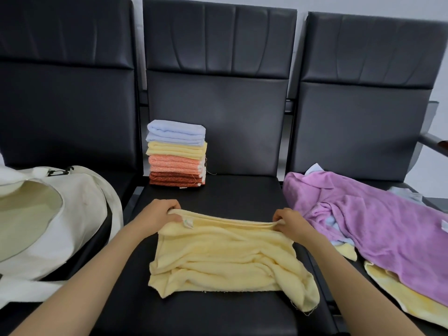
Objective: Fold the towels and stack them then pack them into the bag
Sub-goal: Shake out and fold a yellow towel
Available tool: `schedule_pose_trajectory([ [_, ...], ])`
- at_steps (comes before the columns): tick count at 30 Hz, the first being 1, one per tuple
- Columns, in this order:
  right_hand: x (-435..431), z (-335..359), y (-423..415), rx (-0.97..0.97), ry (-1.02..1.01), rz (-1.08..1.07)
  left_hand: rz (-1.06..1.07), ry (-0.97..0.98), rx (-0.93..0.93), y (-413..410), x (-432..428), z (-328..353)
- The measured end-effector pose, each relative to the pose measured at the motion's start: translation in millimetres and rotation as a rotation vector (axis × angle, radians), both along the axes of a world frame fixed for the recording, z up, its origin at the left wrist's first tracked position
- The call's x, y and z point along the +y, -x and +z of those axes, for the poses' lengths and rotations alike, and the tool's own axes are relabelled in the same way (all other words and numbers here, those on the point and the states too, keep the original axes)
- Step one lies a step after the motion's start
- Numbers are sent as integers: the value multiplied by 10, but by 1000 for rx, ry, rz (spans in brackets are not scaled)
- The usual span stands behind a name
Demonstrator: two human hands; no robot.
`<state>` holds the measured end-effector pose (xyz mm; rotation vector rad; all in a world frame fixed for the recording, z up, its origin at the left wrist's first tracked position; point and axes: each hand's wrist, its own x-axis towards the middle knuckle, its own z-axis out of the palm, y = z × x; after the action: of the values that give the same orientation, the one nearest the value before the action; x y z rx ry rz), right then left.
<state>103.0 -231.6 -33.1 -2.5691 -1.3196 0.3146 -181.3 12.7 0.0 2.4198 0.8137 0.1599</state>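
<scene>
2 sets of fingers (175, 207) pinch the far edge of our yellow towel (225, 258): the left hand (161, 213) grips the corner by the white tag, the right hand (287, 221) the opposite corner. The rest lies rumpled on the middle chair seat (242, 190). Behind it, on the same seat, stands our stack of folded towels (177, 154) in 4 colours, blue on top. The white bag (72, 214) lies open on the left seat, and a purple towel (375, 226) covers unfolded ones on the right.
</scene>
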Motion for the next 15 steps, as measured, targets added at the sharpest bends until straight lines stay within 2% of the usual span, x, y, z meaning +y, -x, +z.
schedule_pose_trajectory([
  [5,-129,281,92,-122,-14,66,-72,-48,111,210,-42,213],
  [11,-342,902,144,-225,-176,42,-101,-182,-10,304,-199,708],
  [15,-436,1345,256,-331,-216,-112,-71,-232,-169,238,-414,1060],
])
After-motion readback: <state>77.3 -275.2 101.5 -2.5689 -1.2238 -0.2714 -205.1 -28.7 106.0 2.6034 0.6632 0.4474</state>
